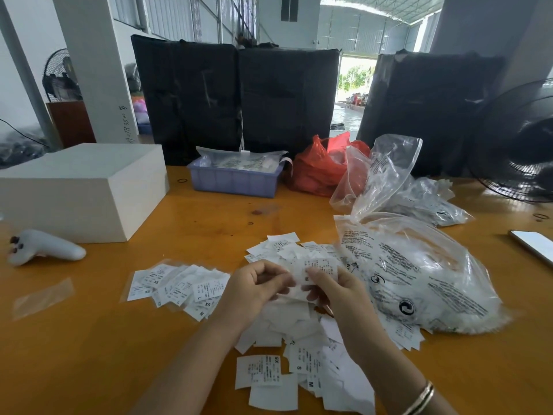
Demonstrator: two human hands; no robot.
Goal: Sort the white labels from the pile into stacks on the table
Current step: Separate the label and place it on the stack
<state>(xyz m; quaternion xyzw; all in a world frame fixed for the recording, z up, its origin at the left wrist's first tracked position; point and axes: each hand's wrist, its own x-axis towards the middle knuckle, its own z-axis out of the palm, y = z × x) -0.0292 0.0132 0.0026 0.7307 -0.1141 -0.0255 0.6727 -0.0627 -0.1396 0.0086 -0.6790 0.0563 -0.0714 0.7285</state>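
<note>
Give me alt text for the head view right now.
Both hands, left hand and right hand, pinch a white label over a loose pile of labels on the orange table. Sorted labels lie fanned to the left; a clear printed bag sits right.

Size letters show on the white labels: "XS", "L" and "M" on the spread of labels (179, 287) at nine o'clock of the hands, "M" on the label (317, 269) pinched between both hands, and "XS", "S", "M" on the pile (299, 366) at six o'clock. The clear bag (419, 274) at three o'clock carries black print and a recycling mark, too small to read. Handwritten digits run up the white pillar (89, 70), unclear.
</note>
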